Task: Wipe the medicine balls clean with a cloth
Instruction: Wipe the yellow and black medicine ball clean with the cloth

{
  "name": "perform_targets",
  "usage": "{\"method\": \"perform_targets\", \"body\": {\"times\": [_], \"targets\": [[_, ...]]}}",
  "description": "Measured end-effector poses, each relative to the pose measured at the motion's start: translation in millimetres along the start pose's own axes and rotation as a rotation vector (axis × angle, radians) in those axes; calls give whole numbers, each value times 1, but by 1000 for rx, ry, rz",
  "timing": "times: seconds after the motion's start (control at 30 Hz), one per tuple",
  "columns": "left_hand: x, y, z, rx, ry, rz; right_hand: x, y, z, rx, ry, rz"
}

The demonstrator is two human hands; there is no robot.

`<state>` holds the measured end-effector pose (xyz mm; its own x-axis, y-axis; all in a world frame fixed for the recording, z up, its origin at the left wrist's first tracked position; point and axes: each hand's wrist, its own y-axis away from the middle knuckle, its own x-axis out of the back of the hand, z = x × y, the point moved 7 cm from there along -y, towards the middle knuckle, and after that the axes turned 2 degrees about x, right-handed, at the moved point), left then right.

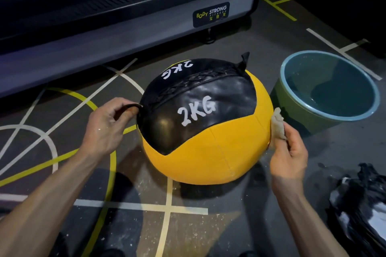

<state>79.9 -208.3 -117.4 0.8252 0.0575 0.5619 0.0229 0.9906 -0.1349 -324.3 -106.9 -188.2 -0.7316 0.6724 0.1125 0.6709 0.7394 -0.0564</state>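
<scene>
wiping one medicine ball [208, 152], one cloth [277, 124]

bucket [292, 108] w/ water, treadmill base [125, 27], black bag [363, 210] on lined floor [188, 215].

Ball [208, 131] on floor [208, 225], centre. Machine [125, 16] behind it. Bucket [325, 94] just right of ball, water in it. Left hand [104, 127] at ball's left side, on a loop [130, 106]. Right hand [290, 152] at ball's right side, cloth [277, 125] between hand and ball. Bag [363, 204] on floor, near right.
</scene>
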Motion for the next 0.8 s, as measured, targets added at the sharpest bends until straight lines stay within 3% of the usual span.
{"method": "perform_targets", "body": {"times": [0.23, 0.37, 0.47, 0.67, 0.73, 0.8], "targets": [[19, 27, 113, -297, -85, 48, 0, 55, 26, -176, 19, -109], [28, 35, 140, -327, -146, 119, -8, 85, 28, -223, -9, -197], [33, 21, 120, -203, -149, 163, -8, 93, 17, -213, -23, -206], [45, 7, 15, 376, -21, 260, -8, 78, -13, -40, 42, -202], [50, 12, 3, 456, 88, 169, -15, 83, -25, 25, 111, -282], [51, 18, 11, 389, 102, -59, -20, 85, -36, 57, 148, -327]]}}
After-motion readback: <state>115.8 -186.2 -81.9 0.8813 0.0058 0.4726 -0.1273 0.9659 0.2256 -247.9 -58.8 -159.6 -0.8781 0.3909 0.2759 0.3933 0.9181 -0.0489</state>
